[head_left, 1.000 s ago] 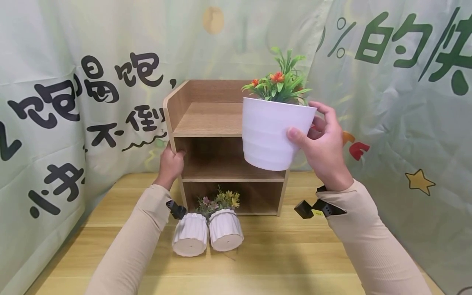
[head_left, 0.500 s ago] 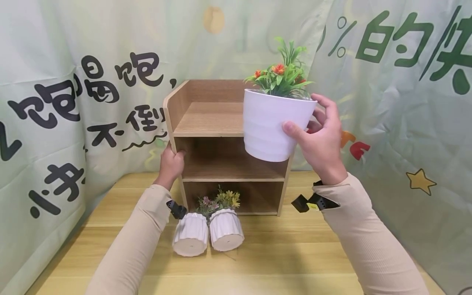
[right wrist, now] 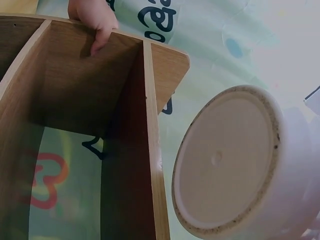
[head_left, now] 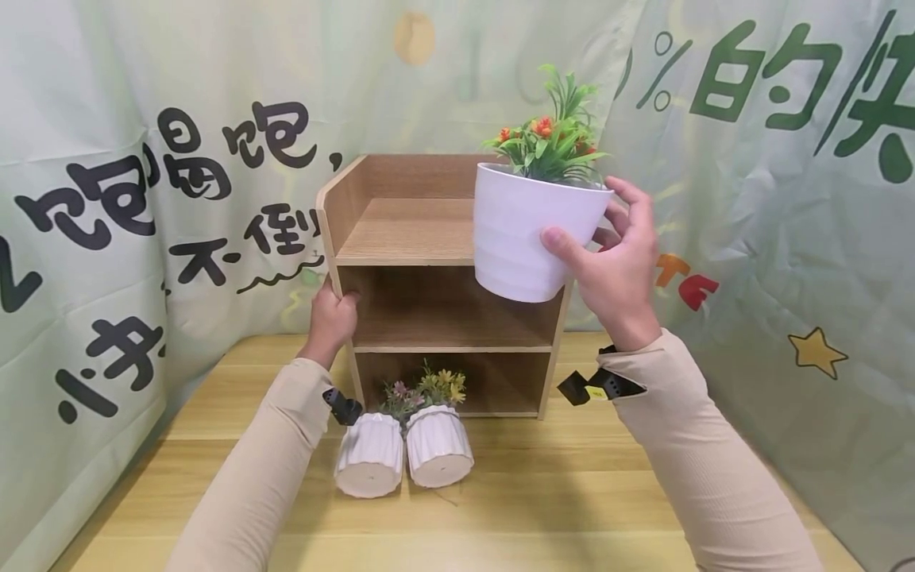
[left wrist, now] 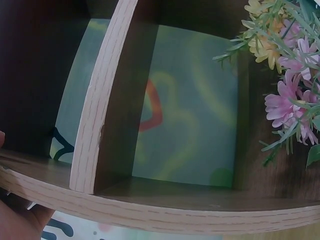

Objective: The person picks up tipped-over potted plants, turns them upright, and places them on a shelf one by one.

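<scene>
My right hand (head_left: 608,262) grips a white pot (head_left: 529,234) holding a green plant with orange flowers (head_left: 554,139). I hold it upright in the air by the right front of the wooden shelf unit (head_left: 407,238), about level with the top shelf. The right wrist view shows the pot's round underside (right wrist: 225,160) beside the shelf's side panel (right wrist: 152,150). My left hand (head_left: 332,314) grips the shelf's left side panel at the middle level, its fingers (right wrist: 97,25) curled over the panel edge.
Two small ribbed white pots (head_left: 368,453) (head_left: 438,445) with pink and yellow flowers (left wrist: 290,105) lie tipped on the wooden table (head_left: 543,492) before the shelf's bottom opening. A printed green cloth backdrop (head_left: 143,199) hangs behind and to both sides.
My right hand has lifted the white pot upward and slightly back, from the middle shelf level to the top shelf level. The left hand has not moved.
</scene>
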Demonstrator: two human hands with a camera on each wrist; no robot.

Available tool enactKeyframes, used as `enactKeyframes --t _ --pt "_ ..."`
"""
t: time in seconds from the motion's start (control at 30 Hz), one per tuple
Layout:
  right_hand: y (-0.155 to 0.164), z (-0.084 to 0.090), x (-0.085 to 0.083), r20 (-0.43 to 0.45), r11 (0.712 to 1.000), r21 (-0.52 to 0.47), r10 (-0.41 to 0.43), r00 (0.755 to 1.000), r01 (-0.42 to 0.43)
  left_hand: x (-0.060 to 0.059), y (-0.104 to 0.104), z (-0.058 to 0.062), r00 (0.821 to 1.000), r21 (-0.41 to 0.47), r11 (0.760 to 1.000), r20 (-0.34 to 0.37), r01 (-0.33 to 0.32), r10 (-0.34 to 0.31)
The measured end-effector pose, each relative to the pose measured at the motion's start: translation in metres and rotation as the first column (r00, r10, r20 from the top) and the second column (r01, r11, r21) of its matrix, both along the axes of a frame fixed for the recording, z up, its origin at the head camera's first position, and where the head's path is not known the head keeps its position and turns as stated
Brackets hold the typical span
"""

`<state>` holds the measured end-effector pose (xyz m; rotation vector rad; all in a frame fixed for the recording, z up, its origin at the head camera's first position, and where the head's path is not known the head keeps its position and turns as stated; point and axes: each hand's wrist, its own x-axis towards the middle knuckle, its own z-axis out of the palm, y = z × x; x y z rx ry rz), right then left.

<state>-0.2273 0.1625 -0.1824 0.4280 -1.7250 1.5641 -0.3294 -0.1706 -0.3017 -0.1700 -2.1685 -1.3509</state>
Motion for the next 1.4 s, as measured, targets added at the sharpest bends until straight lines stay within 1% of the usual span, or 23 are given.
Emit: enactKeyframes --t 0.17,0.5,0.77,0.97,1.2,1.4 --pt "-0.002 0.000 -0.005 0.000 0.998 0.024 -0.052 0.999 0.052 0.000 0.000 0.000 1.000 0.009 1.000 0.000 0.000 0.000" --pt "-0.006 -0.001 -0.012 0.002 0.995 0.023 -0.097 0.995 0.097 0.000 0.001 -0.001 1.000 0.021 1.000 -0.026 -0.005 0.006" --pt "-0.009 0.002 -0.016 -0.044 0.995 0.000 -0.099 0.994 0.099 -0.002 0.001 0.000 0.999 0.017 1.000 -0.030 -0.012 0.012" --pt "-0.010 0.001 -0.018 -0.047 0.992 0.035 -0.123 0.991 0.125 0.000 0.001 -0.002 1.000 0.021 1.000 -0.017 -0.012 0.012" --pt "-0.012 0.000 -0.021 -0.065 0.991 0.043 -0.121 0.991 0.124 0.001 0.002 -0.003 0.999 0.018 0.999 -0.038 -0.026 0.027" --pt "-0.014 -0.001 -0.023 -0.055 0.987 0.068 -0.145 0.988 0.149 0.000 0.003 -0.002 0.999 0.020 0.999 -0.023 -0.025 0.026"
